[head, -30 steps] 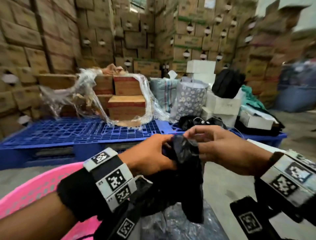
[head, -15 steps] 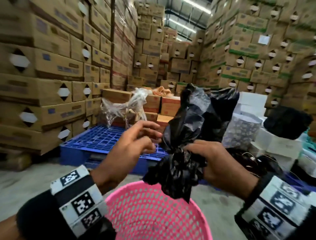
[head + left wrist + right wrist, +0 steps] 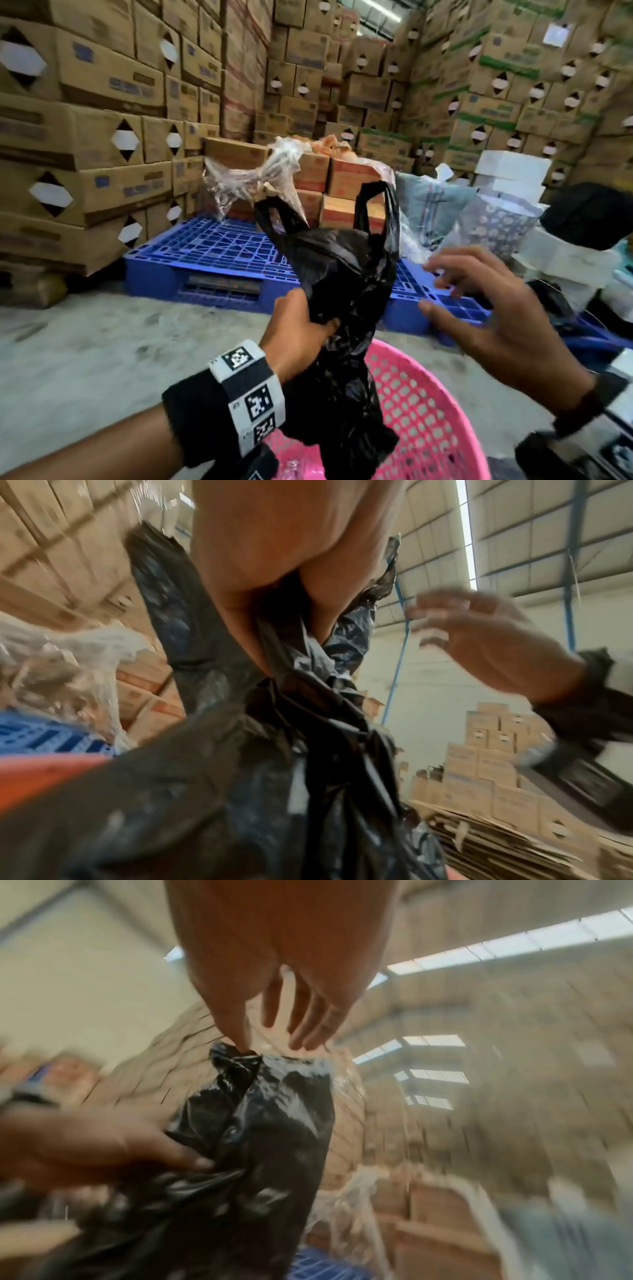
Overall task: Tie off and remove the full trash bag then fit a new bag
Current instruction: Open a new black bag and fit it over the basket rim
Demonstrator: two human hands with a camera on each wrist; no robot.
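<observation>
Black trash bag [image 3: 342,274], crumpled, handles up, in left hand's [image 3: 298,329] grip; right hand [image 3: 496,308] spread.

One black trash bag [image 3: 337,274], one pink basket [image 3: 428,404], one blue pallet [image 3: 212,246], two hands, countless stacked cardboard boxes [image 3: 102,85].

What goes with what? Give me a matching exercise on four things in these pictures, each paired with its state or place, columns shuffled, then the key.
1. left hand
2. right hand
3. black bag
4. pink basket

A. fingers spread, holding nothing
B. low, under the bag
C. grips the bag's gathered neck
D. held up, two handle loops standing free

Pairs: 1-C, 2-A, 3-D, 4-B
</observation>
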